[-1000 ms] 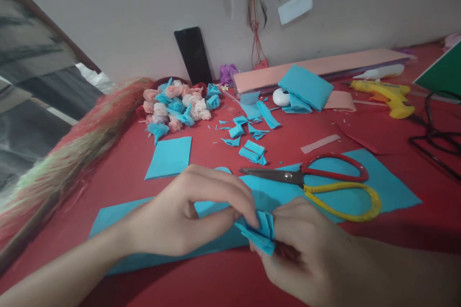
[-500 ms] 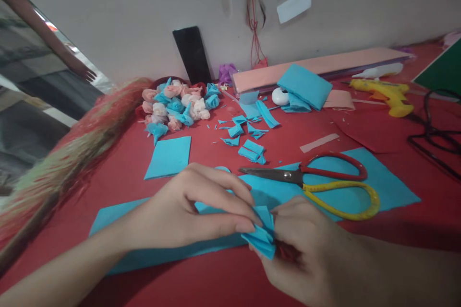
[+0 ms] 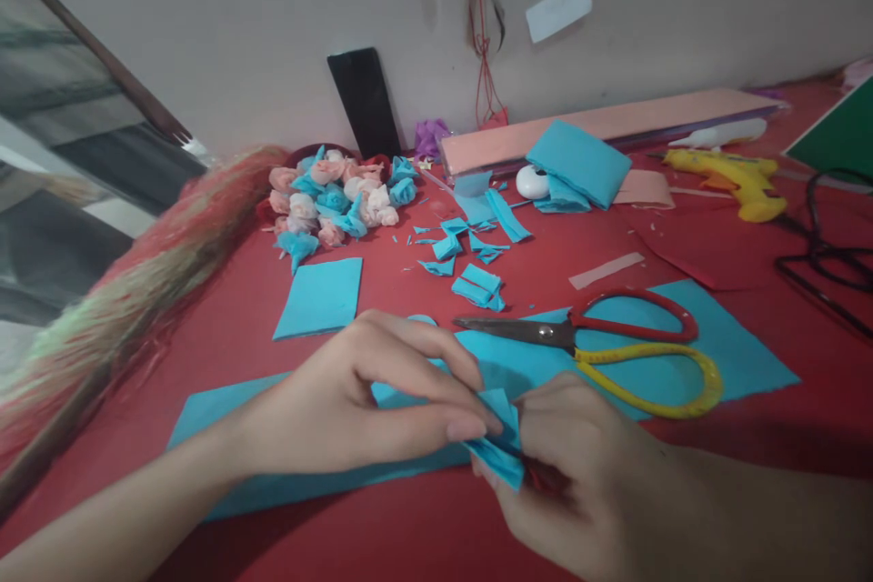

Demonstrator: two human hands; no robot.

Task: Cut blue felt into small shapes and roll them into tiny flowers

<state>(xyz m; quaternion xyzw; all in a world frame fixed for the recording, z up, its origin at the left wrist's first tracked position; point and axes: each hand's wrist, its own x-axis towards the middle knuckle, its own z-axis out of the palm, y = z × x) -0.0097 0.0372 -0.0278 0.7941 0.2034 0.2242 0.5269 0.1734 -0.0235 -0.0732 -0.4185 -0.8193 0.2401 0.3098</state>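
Two hands grip one folded blue paper piece (image 3: 503,447) above the table (image 3: 382,532): your left (image 3: 382,396) pinches its edge, your right (image 3: 579,473) curls closed around it.

Right now I count one pair of scissors (image 3: 549,333), one glue gun (image 3: 748,175) at right, one phone (image 3: 364,104) far left.

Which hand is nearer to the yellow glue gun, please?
The right hand, on the near side of the glue gun, to its left; the left hand is farther left.
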